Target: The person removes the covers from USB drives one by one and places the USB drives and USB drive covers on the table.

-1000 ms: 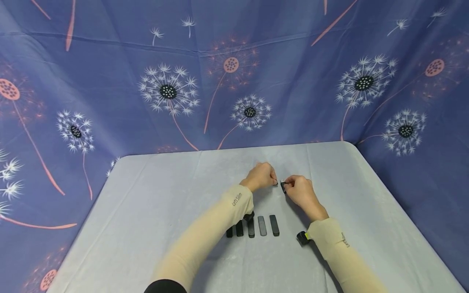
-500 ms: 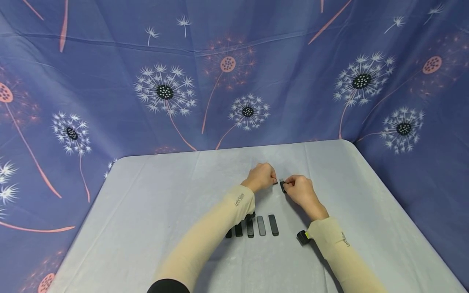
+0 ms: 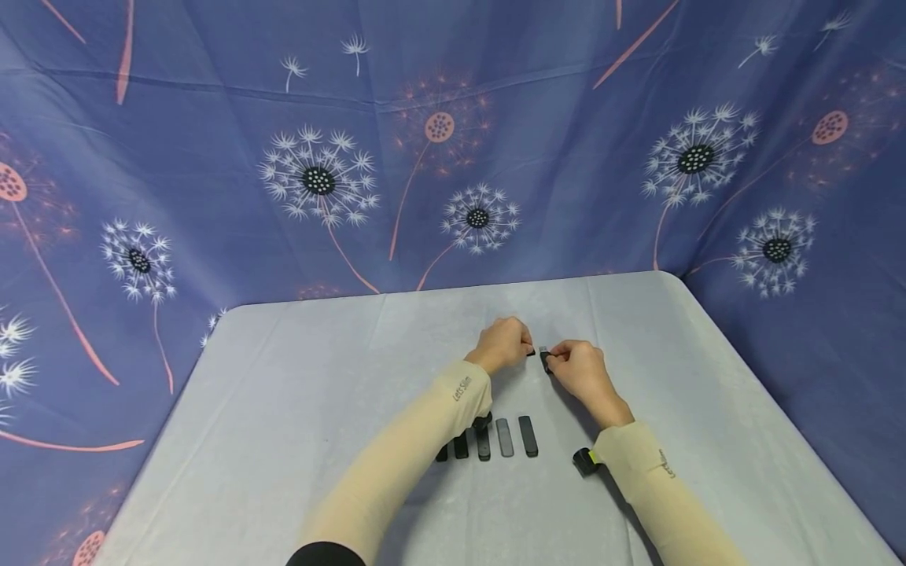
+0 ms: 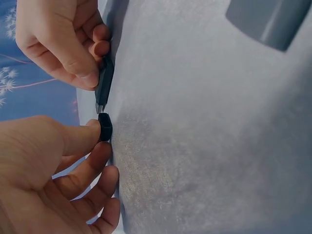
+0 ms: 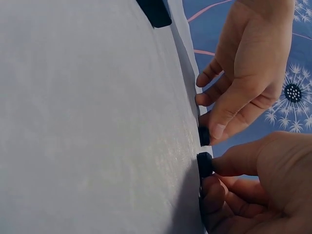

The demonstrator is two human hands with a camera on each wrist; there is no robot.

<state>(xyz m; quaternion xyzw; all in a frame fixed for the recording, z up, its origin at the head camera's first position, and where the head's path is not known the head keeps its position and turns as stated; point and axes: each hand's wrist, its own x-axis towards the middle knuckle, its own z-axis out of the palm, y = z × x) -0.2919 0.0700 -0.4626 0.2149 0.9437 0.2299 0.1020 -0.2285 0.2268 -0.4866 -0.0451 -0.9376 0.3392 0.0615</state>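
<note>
With thumb and fingertips my right hand (image 3: pixel 583 371) pinches a black USB stick (image 4: pixel 104 87), its metal connector bare and pointing at the other hand. My left hand (image 3: pixel 502 343) pinches a small black cap (image 4: pixel 105 127) between thumb and forefinger. The cap sits right at the connector's tip in the left wrist view, with a narrow gap between the two pieces in the head view. From the right wrist, the cap (image 5: pixel 204 136) and the end of the USB stick (image 5: pixel 205 165) show close together, low over the table.
Nearer the body, several small black and grey sticks lie in a row on the pale table (image 3: pixel 340 369), among them a grey stick (image 3: pixel 505 437) and a black stick (image 3: pixel 528 436). The left forearm covers part of the row. A patterned blue cloth (image 3: pixel 566 157) hangs behind the table.
The head view has shifted slightly. Both hands keep nearly the same place and hold, the USB stick and cap still close to each other.
</note>
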